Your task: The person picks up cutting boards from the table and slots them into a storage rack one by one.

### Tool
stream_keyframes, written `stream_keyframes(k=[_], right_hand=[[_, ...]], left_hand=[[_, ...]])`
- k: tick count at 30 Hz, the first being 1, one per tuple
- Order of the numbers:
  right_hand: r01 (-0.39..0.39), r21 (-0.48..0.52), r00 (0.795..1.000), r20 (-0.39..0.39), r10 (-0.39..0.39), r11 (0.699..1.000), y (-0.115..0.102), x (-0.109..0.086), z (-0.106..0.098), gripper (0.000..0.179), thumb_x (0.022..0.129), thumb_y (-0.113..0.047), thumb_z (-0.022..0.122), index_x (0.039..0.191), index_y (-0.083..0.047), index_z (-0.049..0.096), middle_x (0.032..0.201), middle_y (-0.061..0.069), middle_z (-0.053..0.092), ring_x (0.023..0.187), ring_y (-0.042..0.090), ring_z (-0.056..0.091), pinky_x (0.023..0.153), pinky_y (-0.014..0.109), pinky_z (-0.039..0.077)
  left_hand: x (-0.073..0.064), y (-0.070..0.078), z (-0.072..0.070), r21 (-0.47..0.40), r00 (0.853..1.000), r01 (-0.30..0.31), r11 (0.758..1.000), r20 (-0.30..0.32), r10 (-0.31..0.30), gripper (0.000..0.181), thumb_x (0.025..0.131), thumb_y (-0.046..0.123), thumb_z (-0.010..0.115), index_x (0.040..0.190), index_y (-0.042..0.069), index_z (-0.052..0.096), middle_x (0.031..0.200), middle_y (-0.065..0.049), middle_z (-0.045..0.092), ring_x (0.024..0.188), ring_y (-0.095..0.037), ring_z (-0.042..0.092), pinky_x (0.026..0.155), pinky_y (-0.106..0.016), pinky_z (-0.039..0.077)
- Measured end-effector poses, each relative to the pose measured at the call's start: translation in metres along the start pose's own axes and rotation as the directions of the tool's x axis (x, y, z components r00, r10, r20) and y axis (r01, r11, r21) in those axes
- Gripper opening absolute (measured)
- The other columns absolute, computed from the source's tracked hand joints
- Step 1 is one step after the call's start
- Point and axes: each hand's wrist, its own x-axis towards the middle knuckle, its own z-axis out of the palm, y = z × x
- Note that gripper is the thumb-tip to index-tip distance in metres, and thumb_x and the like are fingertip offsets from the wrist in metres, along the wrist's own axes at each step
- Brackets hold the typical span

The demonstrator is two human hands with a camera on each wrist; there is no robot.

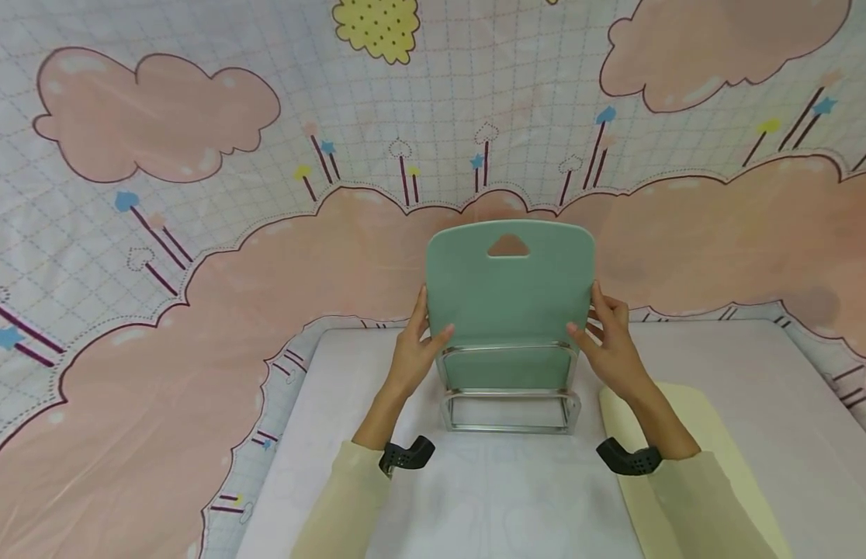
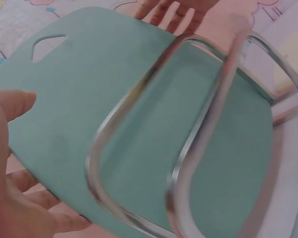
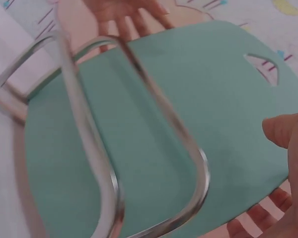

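Note:
A green cutting board point(image 1: 510, 299) with a cut-out handle hole at its top stands upright in a metal wire rack point(image 1: 508, 411). My left hand point(image 1: 415, 349) grips the board's left edge, thumb on the near face and fingers behind. On the opposite edge my right hand point(image 1: 610, 341) holds it the same way. In the left wrist view, two rack loops point(image 2: 175, 173) cross in front of the board's face. The right wrist view shows the board point(image 3: 154, 89) with the thumb over its face and the fingers curling at its edge.
A cream-coloured board point(image 1: 691, 435) lies flat on the white table point(image 1: 489, 497), partly under my right forearm. Behind the table hangs a patterned cloth point(image 1: 321, 264) with printed clouds. A dark wrist device point(image 1: 408, 453) sits on each of my wrists.

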Motion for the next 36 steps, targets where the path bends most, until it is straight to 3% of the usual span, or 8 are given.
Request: stream_keyframes(k=[4,10,14,21,24,29,31,36], right_hand=[[0.035,-0.059,0.999,-0.023,-0.037,0.998,0.003,0.0,0.004,0.081,0.096,-0.006,0.056,0.153,-0.017,-0.001,0.142,0.026,0.011,0.126,0.044,0.028,0.103,0.061,0.027],[0.065,-0.173,0.995,-0.066,-0.078,0.983,0.007,-0.004,-0.002,0.075,0.096,-0.007,0.057,0.154,-0.01,0.008,0.139,0.029,0.021,0.122,0.046,0.038,0.099,0.061,0.033],[0.08,-0.296,0.993,-0.063,-0.103,0.952,0.007,-0.01,-0.014,0.06,0.097,-0.009,0.056,0.149,0.0,0.027,0.131,0.029,0.039,0.113,0.045,0.048,0.092,0.059,0.041],[0.105,-0.434,0.989,-0.047,-0.139,0.895,0.005,-0.026,-0.036,0.037,0.096,-0.01,0.057,0.131,0.002,0.054,0.114,0.02,0.057,0.1,0.039,0.057,0.079,0.054,0.048],[0.095,-0.464,0.989,-0.06,-0.139,0.881,0.009,-0.038,-0.046,0.031,0.096,-0.011,0.057,0.125,0.002,0.059,0.11,0.018,0.06,0.098,0.038,0.058,0.077,0.053,0.047],[0.049,-0.473,0.991,-0.09,-0.104,0.88,0.016,-0.059,-0.058,0.029,0.096,-0.013,0.058,0.123,-0.001,0.062,0.109,0.014,0.062,0.097,0.031,0.059,0.084,0.017,0.046],[0.018,-0.474,0.991,-0.107,-0.078,0.88,0.02,-0.069,-0.064,0.028,0.096,-0.014,0.059,0.122,-0.002,0.063,0.108,0.013,0.063,0.095,0.018,0.059,0.078,0.006,0.038],[-0.093,-0.467,0.982,-0.189,0.003,0.88,0.033,-0.103,-0.075,0.025,0.096,-0.015,0.058,0.116,-0.003,0.066,0.103,0.015,0.067,0.089,-0.019,0.044,0.069,0.004,0.039]], left_hand=[[0.001,-0.002,0.0,-0.014,1.0,-0.018,1.0,0.003,0.018,0.081,0.096,0.022,0.061,0.155,0.021,0.006,0.158,-0.002,0.01,0.135,-0.031,0.034,0.098,-0.047,0.043],[-0.007,0.027,-0.001,-0.057,1.0,-0.001,0.998,0.005,0.001,0.073,0.097,0.014,0.058,0.154,0.008,0.012,0.152,-0.019,0.026,0.131,-0.037,0.039,0.099,-0.049,0.041],[-0.013,0.022,0.002,-0.149,0.994,0.0,0.989,-0.11,-0.017,0.055,0.098,0.011,0.056,0.147,0.0,0.033,0.14,-0.021,0.043,0.125,-0.036,0.045,0.097,-0.047,0.043],[-0.029,0.003,0.007,-0.216,0.953,-0.068,0.974,-0.302,0.0,0.038,0.098,0.012,0.056,0.132,-0.005,0.05,0.126,-0.022,0.054,0.112,-0.037,0.052,0.083,-0.029,0.048],[-0.04,0.009,0.012,-0.245,0.958,-0.082,0.966,-0.287,0.009,0.037,0.099,0.012,0.055,0.13,-0.006,0.05,0.122,-0.023,0.055,0.109,-0.037,0.053,0.084,-0.027,0.049],[-0.055,0.016,0.03,-0.285,0.978,-0.087,0.955,-0.208,0.028,0.04,0.099,0.014,0.053,0.13,-0.01,0.047,0.121,-0.026,0.054,0.109,-0.032,0.054,0.086,-0.029,0.049],[-0.061,0.016,0.041,-0.302,0.982,-0.088,0.949,-0.188,0.031,0.038,0.099,0.013,0.053,0.129,-0.01,0.048,0.119,-0.025,0.054,0.108,-0.032,0.055,0.087,-0.03,0.049],[-0.081,0.015,0.078,-0.38,0.993,-0.056,0.923,-0.117,0.012,0.032,0.098,0.009,0.054,0.125,-0.008,0.052,0.116,-0.028,0.055,0.107,-0.036,0.055,0.087,-0.034,0.05]])
